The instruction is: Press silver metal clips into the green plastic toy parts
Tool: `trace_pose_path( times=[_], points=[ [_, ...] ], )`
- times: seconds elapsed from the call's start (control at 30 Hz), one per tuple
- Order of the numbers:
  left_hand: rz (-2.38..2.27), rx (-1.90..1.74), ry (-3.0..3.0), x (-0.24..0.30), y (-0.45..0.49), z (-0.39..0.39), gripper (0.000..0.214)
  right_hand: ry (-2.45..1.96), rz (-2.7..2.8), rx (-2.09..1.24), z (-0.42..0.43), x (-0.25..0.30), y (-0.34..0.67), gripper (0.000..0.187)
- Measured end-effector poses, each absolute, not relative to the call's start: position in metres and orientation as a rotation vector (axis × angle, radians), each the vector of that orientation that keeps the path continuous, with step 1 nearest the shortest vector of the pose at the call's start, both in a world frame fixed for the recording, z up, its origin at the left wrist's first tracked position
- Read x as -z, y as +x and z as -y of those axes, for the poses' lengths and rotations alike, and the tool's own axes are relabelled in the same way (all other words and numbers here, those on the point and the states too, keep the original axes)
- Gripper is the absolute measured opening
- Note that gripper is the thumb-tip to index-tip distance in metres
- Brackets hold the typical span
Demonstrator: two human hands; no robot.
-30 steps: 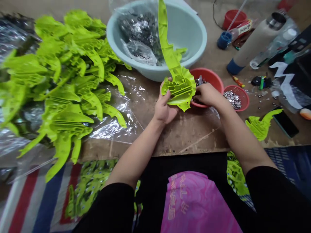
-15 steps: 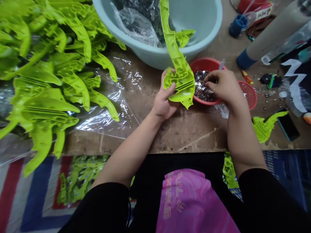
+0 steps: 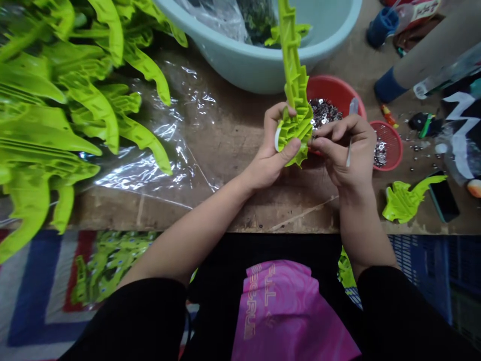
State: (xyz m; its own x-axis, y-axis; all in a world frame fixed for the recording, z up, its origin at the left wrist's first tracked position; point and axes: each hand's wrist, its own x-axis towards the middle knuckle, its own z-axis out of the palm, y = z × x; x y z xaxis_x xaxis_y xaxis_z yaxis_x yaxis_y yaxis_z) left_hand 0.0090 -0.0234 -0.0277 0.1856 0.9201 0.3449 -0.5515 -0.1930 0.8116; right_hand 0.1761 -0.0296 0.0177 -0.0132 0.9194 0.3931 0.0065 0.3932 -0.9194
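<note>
pile of lime green plastic parts (image 3: 56, 115) fills the left side, lying on a crinkly clear plastic sheet (image 3: 150, 170) on the wooden bench (image 3: 210, 215). left hand (image 3: 268, 150) is clamped on a lime green plastic part (image 3: 295, 110), fingers wrapped behind it, thumb pressed across the front, the part's long arm pointing up over a pale blue basin (image 3: 263, 65). right hand (image 3: 343, 150) has its fingers curled together round a thin metal pick (image 3: 348, 159), fingertips right at the part's edge. past that: red bowl (image 3: 338, 85) of shiny silver bits (image 3: 323, 113), small red basket (image 3: 387, 133), one more green part (image 3: 404, 203), and a phone (image 3: 444, 198).
</note>
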Motion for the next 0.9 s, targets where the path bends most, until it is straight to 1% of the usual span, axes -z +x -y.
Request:
trace_pose_path(
  times=[0.13,0.23,0.33,0.4,0.53,0.8,0.9],
  points=[
    [-0.414,-1.407,1.170,0.029,0.009,0.026,0.044,-0.894,1.437,-0.919,0.042,-0.018,0.159,0.048],
    [-0.415,-1.391,1.123,0.023,0.009,0.029,0.039,-0.943,1.531,-0.795,0.046,-0.020,0.155,0.048],
    [-0.445,-1.384,1.108,0.019,0.009,0.031,0.047,-0.961,1.581,-0.650,0.044,-0.022,0.158,0.049],
    [-0.464,-1.369,1.126,0.017,0.009,0.031,0.051,-0.921,1.568,-0.625,0.041,-0.021,0.162,0.047],
    [-0.470,-1.388,1.236,0.015,0.008,0.032,0.047,-0.959,1.599,-0.634,0.038,-0.011,0.169,0.039],
    [-0.509,-1.446,1.472,0.022,0.010,0.029,0.047,-1.115,1.674,-0.514,0.042,-0.006,0.169,0.020],
    [-0.460,-1.457,1.501,0.030,0.009,0.024,0.049,-1.129,1.708,-0.487,0.042,-0.008,0.169,0.019]
  ],
)
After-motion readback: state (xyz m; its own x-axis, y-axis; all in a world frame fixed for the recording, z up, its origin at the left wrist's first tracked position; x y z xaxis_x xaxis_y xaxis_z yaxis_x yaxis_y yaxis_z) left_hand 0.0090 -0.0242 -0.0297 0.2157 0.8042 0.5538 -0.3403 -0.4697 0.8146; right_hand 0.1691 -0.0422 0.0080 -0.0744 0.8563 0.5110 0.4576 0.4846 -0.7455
